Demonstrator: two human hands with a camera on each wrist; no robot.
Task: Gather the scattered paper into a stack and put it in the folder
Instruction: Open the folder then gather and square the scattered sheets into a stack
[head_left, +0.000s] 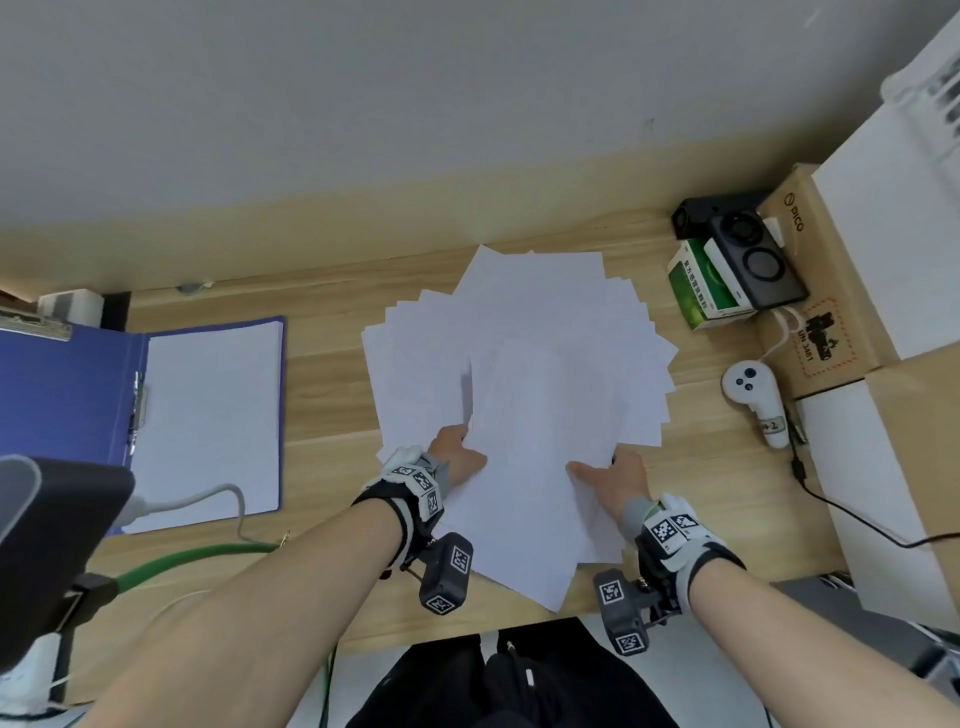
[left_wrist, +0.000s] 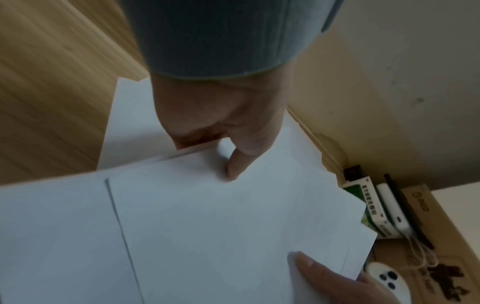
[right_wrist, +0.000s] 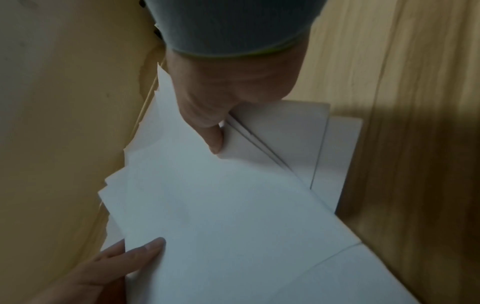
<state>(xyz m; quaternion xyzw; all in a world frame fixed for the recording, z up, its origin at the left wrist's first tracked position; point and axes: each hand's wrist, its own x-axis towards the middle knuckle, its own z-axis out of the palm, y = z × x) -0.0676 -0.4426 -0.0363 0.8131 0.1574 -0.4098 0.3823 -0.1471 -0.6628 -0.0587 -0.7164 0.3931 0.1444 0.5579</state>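
Note:
Several white sheets of paper (head_left: 540, 332) lie fanned out on the wooden table (head_left: 322, 364). My left hand (head_left: 460, 449) pinches the left edge of the top sheets, with the thumb on top and the fingers underneath. My right hand (head_left: 605, 470) pinches their right edge in the same way. The left wrist view shows my left hand (left_wrist: 231, 152) and its thumb pressing on the paper (left_wrist: 221, 226). The right wrist view shows my right hand (right_wrist: 213, 131) on the paper (right_wrist: 221, 205). The blue folder (head_left: 67, 395) lies open at the left, holding white sheets (head_left: 208, 415).
At the right stand a green box (head_left: 693, 291), a black device (head_left: 748, 254), a white controller (head_left: 753, 400) and cardboard boxes (head_left: 831, 291). A black cable (head_left: 852, 519) trails there. At the front left are a green hose (head_left: 197, 558) and a dark object (head_left: 47, 545).

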